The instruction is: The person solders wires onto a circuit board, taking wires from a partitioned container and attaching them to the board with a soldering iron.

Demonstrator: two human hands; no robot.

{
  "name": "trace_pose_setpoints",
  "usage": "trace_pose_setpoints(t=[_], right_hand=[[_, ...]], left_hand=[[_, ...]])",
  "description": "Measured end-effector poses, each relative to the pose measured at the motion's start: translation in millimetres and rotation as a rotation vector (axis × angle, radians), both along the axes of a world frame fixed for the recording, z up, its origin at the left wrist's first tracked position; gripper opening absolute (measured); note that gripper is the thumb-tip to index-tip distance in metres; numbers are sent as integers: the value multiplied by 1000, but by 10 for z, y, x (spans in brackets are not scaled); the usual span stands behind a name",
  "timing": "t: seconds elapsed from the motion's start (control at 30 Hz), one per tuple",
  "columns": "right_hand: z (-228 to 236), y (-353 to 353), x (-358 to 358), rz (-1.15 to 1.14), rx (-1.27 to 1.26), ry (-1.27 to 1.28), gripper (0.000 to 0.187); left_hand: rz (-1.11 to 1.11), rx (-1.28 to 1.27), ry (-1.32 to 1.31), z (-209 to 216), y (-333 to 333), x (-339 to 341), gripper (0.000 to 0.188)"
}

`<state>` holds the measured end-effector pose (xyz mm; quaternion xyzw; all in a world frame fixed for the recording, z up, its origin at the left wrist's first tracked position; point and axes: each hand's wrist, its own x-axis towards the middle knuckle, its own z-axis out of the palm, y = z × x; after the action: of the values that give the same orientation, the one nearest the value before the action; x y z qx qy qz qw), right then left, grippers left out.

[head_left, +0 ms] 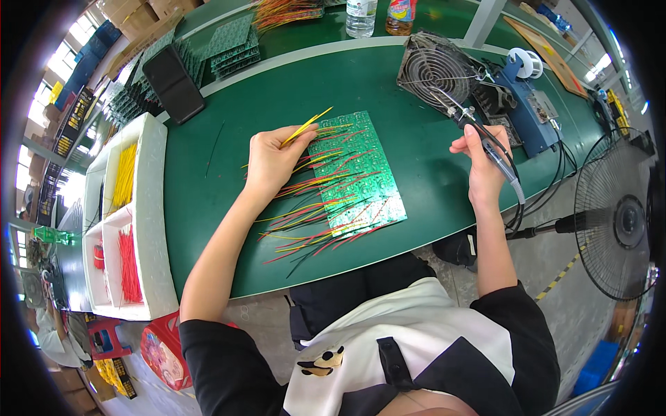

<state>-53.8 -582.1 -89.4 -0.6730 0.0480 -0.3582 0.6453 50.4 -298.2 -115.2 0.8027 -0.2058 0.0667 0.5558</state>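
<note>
On the green tabletop [208, 243] lies one rectangular green circuit panel [378, 180] bearing red, yellow and black wires [298, 243]. The left grip [272, 158] pinches thin yellow wires [305, 126]; the right grip [485, 163] holds one cabled soldering iron [498, 159]. Beyond stand two labelled bottles [361, 19].

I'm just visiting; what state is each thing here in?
Left hand: closed, pinching yellow wires.
Right hand: closed around a soldering tool.
Circuit board: lying flat.
Wires over the board: splayed past its left edge.
Foam box: open, holding wire bundles.
Phone: screen dark.
Clear bottle: upright.
Floor fan: upright; spinning unclear.
</note>
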Motion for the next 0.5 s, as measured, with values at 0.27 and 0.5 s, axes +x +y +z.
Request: trace_pose_setpoints(t=[0.27, 0.5], right_hand=[[1, 95, -3, 18, 158, 31, 20], [-33, 369, -8, 226, 210, 102, 19]], left_hand=[[-1, 62, 61, 30, 8, -5, 16], [-4, -24, 83, 19, 26, 5, 15]])
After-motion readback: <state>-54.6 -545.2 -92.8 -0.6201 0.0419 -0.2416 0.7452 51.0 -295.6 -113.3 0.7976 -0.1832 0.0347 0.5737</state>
